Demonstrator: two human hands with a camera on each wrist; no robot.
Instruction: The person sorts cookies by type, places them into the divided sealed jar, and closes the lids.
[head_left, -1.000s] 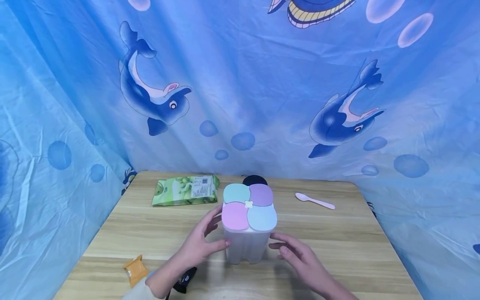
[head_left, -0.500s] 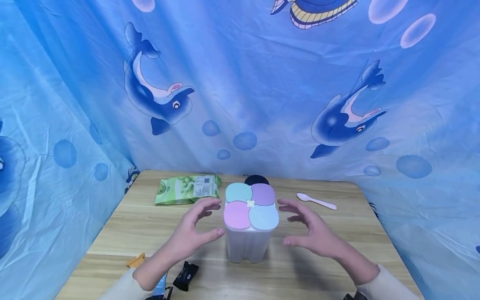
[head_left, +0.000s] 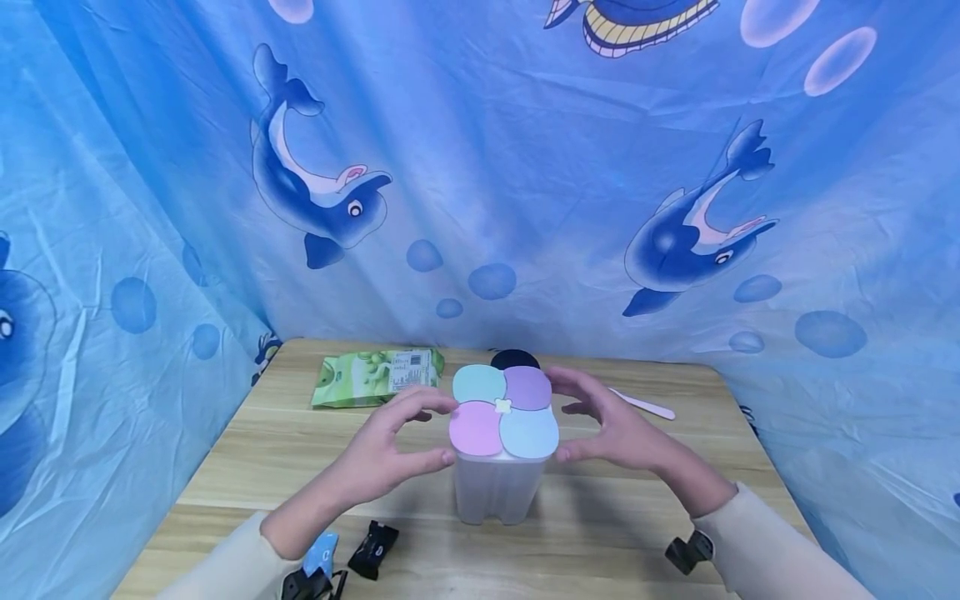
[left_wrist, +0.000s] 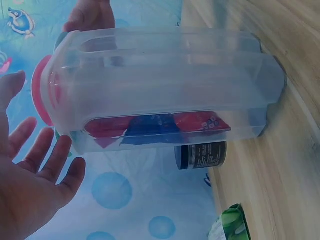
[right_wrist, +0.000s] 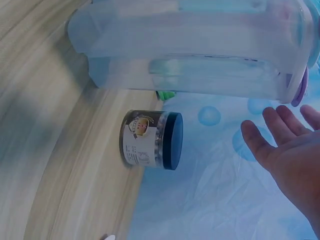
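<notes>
A tall translucent container (head_left: 497, 492) stands upright on the table. Its lid (head_left: 477, 429) has four petals in teal, purple, pink and pale blue. Red and blue wrapped packets (left_wrist: 155, 127) show through one side in the left wrist view. My left hand (head_left: 382, 454) is at the lid's left edge, fingers spread and slightly bent; whether they touch it I cannot tell. On the opposite side my right hand (head_left: 618, 425) is held the same way, thumb near the pale blue petal. In the right wrist view, its fingers appear just off the lid's rim.
Behind the container stands a black-lidded jar (right_wrist: 150, 140). A green packet (head_left: 375, 375) lies at the back left, and a pale pink spoon (head_left: 648, 407) at the back right, partly hidden. Black (head_left: 372, 550) and blue (head_left: 321, 552) wrapped pieces lie front left. A blue printed curtain (head_left: 450, 167) surrounds the table.
Both hands have risen from the container's sides to lid height. My right hand first swung outward, then closed in on the lid. The container has stayed in place.
</notes>
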